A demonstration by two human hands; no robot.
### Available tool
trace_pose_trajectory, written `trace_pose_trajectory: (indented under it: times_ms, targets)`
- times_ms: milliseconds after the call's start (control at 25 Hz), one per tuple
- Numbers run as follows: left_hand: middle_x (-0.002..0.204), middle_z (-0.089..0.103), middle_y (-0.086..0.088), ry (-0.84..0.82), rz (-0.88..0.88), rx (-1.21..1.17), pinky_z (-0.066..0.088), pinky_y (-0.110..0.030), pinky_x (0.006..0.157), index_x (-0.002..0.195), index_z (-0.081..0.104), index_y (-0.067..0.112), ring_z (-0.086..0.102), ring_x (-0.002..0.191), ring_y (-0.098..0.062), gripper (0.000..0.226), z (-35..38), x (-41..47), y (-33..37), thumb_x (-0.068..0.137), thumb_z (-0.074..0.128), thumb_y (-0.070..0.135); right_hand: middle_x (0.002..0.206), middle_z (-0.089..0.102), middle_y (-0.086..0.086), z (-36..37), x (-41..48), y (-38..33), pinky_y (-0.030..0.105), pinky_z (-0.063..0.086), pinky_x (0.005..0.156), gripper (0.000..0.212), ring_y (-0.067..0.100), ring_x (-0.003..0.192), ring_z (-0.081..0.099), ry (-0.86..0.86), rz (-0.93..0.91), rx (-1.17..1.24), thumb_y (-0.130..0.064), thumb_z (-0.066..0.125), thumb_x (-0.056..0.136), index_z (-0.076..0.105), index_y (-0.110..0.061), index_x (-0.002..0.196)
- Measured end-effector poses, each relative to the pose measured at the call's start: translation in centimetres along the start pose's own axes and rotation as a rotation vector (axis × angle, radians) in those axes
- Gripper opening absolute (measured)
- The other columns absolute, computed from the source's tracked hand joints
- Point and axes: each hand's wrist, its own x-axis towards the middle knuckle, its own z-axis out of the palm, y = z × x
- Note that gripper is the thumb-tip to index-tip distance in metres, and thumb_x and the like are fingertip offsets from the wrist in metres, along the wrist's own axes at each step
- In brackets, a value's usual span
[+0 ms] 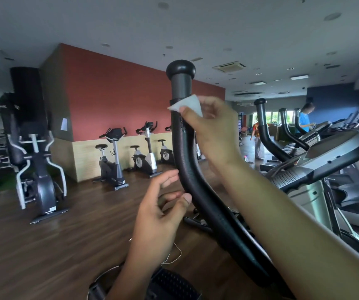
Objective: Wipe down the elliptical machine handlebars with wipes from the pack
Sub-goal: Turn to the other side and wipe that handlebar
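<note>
A black curved elliptical handlebar [190,161] with a rounded knob on top rises through the middle of the view. My right hand [213,131] pinches a small white wipe [188,104] and holds it against the bar's upper part, just below the grey collar. My left hand [161,211] hovers beside the bar lower down, fingers loosely spread; its thumb tip is at the bar's left edge and it holds nothing. The wipe pack is out of sight.
The machine's console [330,161] sits to the right, with a second handlebar [265,131] behind it. Exercise bikes [113,161] line the red wall; another elliptical [37,161] stands at left. Two people [305,120] are far right. A pedal [172,284] lies below.
</note>
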Motion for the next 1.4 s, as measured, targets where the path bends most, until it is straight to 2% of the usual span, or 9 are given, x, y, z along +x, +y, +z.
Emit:
trace_pose_trajectory:
  times_ms: [120,240,440,720,840,1000,1120,1280,1400]
  targets:
    - [0.127,0.067,0.012,0.0,-0.001,0.002,0.055,-0.054,0.098,0.122,0.063,0.033,0.068,0.098,-0.011,0.046,-0.2,-0.1,0.1,0.09,0.07,0.001,0.097,0.075,-0.003,-0.2,1.2,-0.4,0.031,0.058,0.088,0.023,0.011,0.093,0.072,-0.02,0.058,0.06,-0.015,0.079,0.079,0.072,-0.015,0.101]
    - [0.129,0.066,0.012,-0.002,0.016,0.006,0.054,-0.053,0.099,0.121,0.064,0.037,0.069,0.1,-0.012,0.042,-0.6,-0.1,0.1,0.088,0.075,0.013,0.095,0.075,-0.005,-1.2,-0.7,0.7,0.023,0.055,0.087,0.02,0.004,0.09,0.07,-0.061,0.081,0.051,-0.011,0.076,0.081,0.073,-0.014,0.101]
    - [0.128,0.065,0.01,-0.002,0.01,0.006,0.054,-0.054,0.099,0.121,0.064,0.037,0.068,0.103,-0.021,0.043,-0.1,-0.1,0.2,0.083,0.073,0.021,0.09,0.076,0.001,-1.7,-1.4,1.2,0.047,0.054,0.099,0.017,0.021,0.093,0.073,-0.089,0.19,0.119,-0.036,0.077,0.082,0.075,-0.02,0.087]
    - [0.126,0.066,0.01,0.008,-0.06,-0.074,0.054,-0.058,0.096,0.123,0.059,0.051,0.07,0.104,-0.022,0.056,1.7,-3.3,-0.4,0.082,0.071,0.014,0.087,0.073,0.001,-4.2,-4.3,2.3,0.008,0.05,0.069,0.013,0.0,0.073,0.067,-0.245,0.193,-0.037,-0.012,0.078,0.084,0.072,-0.004,0.093]
    - [0.124,0.067,0.009,-0.003,-0.098,-0.144,0.058,-0.055,0.091,0.129,0.056,0.038,0.072,0.101,-0.018,0.058,2.6,-4.7,-0.5,0.087,0.072,0.002,0.09,0.075,0.003,-6.3,-5.8,2.7,0.016,0.054,0.074,0.009,0.005,0.078,0.069,-0.372,0.254,-0.112,-0.012,0.079,0.082,0.072,-0.012,0.087]
    - [0.121,0.068,0.011,-0.008,-0.146,-0.235,0.062,-0.034,0.079,0.132,0.051,0.032,0.074,0.099,-0.018,0.063,3.3,-5.5,0.1,0.089,0.063,-0.013,0.098,0.074,0.014,-9.2,-7.2,2.4,0.019,0.055,0.073,0.011,0.011,0.078,0.069,-0.504,0.328,-0.15,-0.009,0.078,0.084,0.072,-0.006,0.092]
    - [0.13,0.065,0.002,-0.025,-0.152,-0.281,0.061,-0.038,0.081,0.136,0.05,0.031,0.072,0.107,-0.025,0.065,3.4,-5.8,-0.1,0.089,0.063,-0.011,0.096,0.073,0.018,-11.3,-8.7,2.2,0.02,0.056,0.064,0.013,0.012,0.076,0.07,-0.531,0.398,-0.112,-0.003,0.076,0.084,0.07,0.0,0.094]
    - [0.135,0.061,-0.005,-0.01,-0.161,-0.302,0.061,-0.041,0.082,0.139,0.049,0.034,0.071,0.109,-0.027,0.068,3.5,-5.8,-0.6,0.088,0.066,-0.008,0.079,0.072,0.002,-14.1,-10.9,2.4,0.023,0.056,0.069,0.011,0.011,0.072,0.068,-0.547,0.414,-0.11,0.001,0.077,0.08,0.071,-0.004,0.087]
    - [0.135,0.061,-0.007,0.015,-0.172,-0.34,0.061,-0.038,0.082,0.138,0.048,0.033,0.073,0.105,-0.023,0.067,3.9,-6.0,-0.8,0.088,0.064,-0.008,0.079,0.073,0.003,-15.6,-12.5,2.2,0.022,0.054,0.068,0.012,0.011,0.073,0.068,-0.529,0.393,-0.177,0.0,0.079,0.079,0.072,-0.008,0.083]
